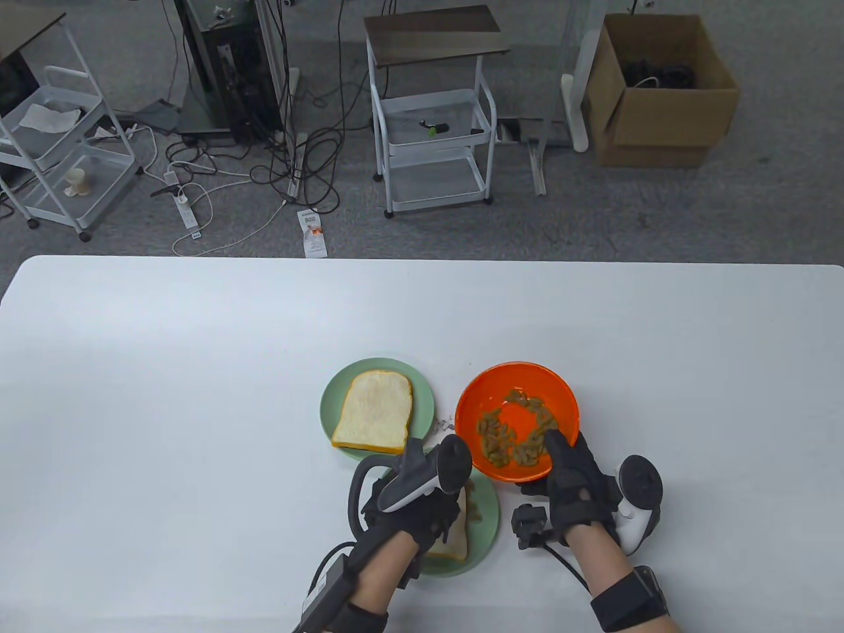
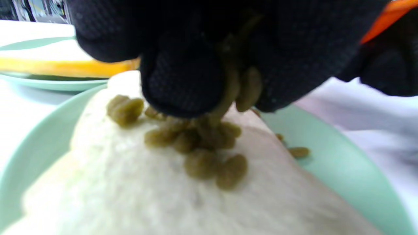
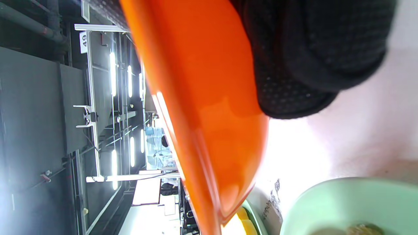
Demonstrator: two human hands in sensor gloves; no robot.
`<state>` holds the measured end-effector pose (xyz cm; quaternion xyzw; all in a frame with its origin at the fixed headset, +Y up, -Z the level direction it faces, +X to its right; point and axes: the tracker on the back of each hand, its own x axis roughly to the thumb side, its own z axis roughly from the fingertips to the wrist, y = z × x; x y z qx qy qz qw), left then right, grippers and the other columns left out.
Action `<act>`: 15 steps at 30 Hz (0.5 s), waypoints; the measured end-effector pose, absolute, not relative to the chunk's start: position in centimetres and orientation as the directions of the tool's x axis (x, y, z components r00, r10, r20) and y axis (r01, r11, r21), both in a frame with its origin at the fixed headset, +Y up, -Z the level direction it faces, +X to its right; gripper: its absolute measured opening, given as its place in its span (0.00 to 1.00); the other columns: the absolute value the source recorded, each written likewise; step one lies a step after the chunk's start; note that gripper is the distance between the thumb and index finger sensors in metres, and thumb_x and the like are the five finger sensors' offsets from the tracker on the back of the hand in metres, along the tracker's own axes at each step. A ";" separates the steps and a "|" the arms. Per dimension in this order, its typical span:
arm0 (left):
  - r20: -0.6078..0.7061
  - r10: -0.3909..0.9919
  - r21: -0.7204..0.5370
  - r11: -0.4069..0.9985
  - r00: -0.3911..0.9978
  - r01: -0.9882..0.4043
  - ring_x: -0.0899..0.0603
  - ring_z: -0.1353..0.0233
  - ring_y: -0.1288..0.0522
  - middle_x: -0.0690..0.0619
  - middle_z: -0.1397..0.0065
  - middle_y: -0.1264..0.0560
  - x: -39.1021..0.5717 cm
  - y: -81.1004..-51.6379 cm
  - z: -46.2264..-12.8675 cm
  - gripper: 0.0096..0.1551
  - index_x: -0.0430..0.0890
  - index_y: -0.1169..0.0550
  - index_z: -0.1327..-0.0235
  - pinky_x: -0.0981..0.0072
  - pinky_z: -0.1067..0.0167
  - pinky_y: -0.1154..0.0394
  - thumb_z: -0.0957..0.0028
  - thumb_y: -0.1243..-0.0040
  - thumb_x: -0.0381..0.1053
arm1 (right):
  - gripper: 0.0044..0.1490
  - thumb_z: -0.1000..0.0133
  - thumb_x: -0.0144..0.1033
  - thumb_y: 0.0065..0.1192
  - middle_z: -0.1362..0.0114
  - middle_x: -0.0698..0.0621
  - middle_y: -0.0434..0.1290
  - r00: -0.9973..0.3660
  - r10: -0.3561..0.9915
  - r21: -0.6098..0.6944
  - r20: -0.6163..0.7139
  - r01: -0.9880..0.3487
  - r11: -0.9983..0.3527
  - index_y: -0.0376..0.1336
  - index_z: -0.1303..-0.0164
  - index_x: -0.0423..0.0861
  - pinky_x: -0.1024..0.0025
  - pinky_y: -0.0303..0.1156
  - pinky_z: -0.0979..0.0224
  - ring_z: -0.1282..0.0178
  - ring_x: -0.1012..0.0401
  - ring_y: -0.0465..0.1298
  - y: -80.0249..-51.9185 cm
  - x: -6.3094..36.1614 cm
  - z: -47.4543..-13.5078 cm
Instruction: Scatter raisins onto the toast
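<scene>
An orange bowl [image 1: 521,389] holds greenish raisins [image 1: 514,435]. My right hand [image 1: 570,481] grips its near rim, thumb inside; the right wrist view shows the bowl's outer wall [image 3: 202,107] and my gloved fingers [image 3: 310,58] on it. My left hand [image 1: 412,501] hovers over the near toast [image 1: 455,541] on a green plate [image 1: 488,521]. In the left wrist view my fingertips [image 2: 183,81] pinch a few raisins [image 2: 241,88] just above the toast [image 2: 163,189], where a small heap of raisins [image 2: 202,147] lies. A second plain toast [image 1: 374,412] lies on the far green plate [image 1: 422,389].
The white table [image 1: 198,395] stretches wide to the left, right and back. One stray raisin [image 2: 298,151] lies on the near plate beside the toast. Some crumbs [image 1: 445,422] lie between the plates and the bowl. Carts, cables and a cardboard box stand on the floor beyond.
</scene>
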<state>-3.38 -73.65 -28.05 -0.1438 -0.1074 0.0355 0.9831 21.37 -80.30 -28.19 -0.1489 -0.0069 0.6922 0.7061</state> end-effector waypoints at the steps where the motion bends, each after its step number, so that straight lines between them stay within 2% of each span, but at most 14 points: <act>1: 0.196 0.087 -0.278 0.960 0.977 -0.030 0.54 0.61 0.10 0.57 0.44 0.13 -3.4 -73.7 -28.2 0.22 0.61 0.12 0.49 0.65 0.57 0.13 0.58 0.18 0.60 | 0.45 0.40 0.45 0.55 0.31 0.25 0.67 0.041 0.980 -0.221 -0.195 -0.975 -0.003 0.49 0.23 0.29 0.57 0.82 0.64 0.65 0.39 0.84 -80.3 21.4 -28.2; 12: 0.151 0.050 -0.176 0.984 0.987 -0.022 0.56 0.62 0.11 0.58 0.43 0.13 -4.2 -74.1 -28.7 0.22 0.62 0.13 0.47 0.65 0.57 0.13 0.54 0.23 0.62 | 0.45 0.40 0.46 0.55 0.31 0.25 0.67 0.040 0.980 -0.223 -0.193 -0.975 -0.004 0.49 0.23 0.29 0.57 0.82 0.64 0.65 0.39 0.84 -80.3 21.5 -28.2; 15: 0.152 0.037 -0.193 0.981 0.988 -0.007 0.55 0.62 0.10 0.58 0.44 0.13 -4.2 -74.2 -28.8 0.21 0.62 0.13 0.46 0.65 0.57 0.13 0.53 0.26 0.62 | 0.45 0.40 0.46 0.55 0.31 0.25 0.67 0.043 0.981 -0.225 -0.192 -0.974 -0.001 0.49 0.23 0.29 0.57 0.82 0.64 0.65 0.39 0.84 -80.3 21.5 -28.2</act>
